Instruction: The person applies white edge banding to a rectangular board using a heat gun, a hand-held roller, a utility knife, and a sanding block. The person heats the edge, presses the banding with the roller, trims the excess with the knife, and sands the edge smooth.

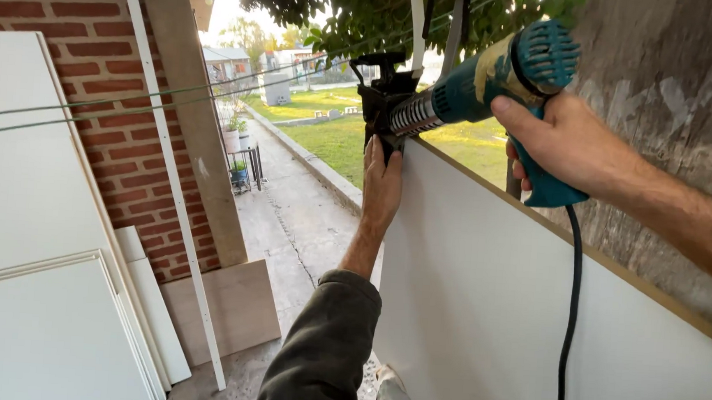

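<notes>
A: Head view first. What does the right hand (pixel 569 143) have?

B: It's wrapped tight round the handle of a teal heat gun (pixel 483 80), up at about one o'clock. The nozzle points toward eleven o'clock, at a black attachment (pixel 383 95) sitting at the far top corner of a white panel (pixel 530 318).

A: And the left hand (pixel 382 185)?

B: Near the centre, just below the nozzle. It lies flat against the panel's far end, fingers pointing up to the black piece. Whether the fingers grip anything I cannot tell. The sleeve (pixel 322 354) is dark olive and comes in from six o'clock.

A: Where does the panel stand?

B: Upright on edge, filling four to five o'clock, its brown top edge (pixel 616 261) running from the nozzle down toward three o'clock. A black cord (pixel 569 320) hangs from the gun across its face.

A: Around that?

B: More white boards (pixel 34 205) lean on a brick wall (pixel 124 87) at nine o'clock. A concrete path (pixel 289 221) runs toward twelve, with grass (pixel 335 137) beside it. A rough grey wall (pixel 675 96) rises at two o'clock.
</notes>
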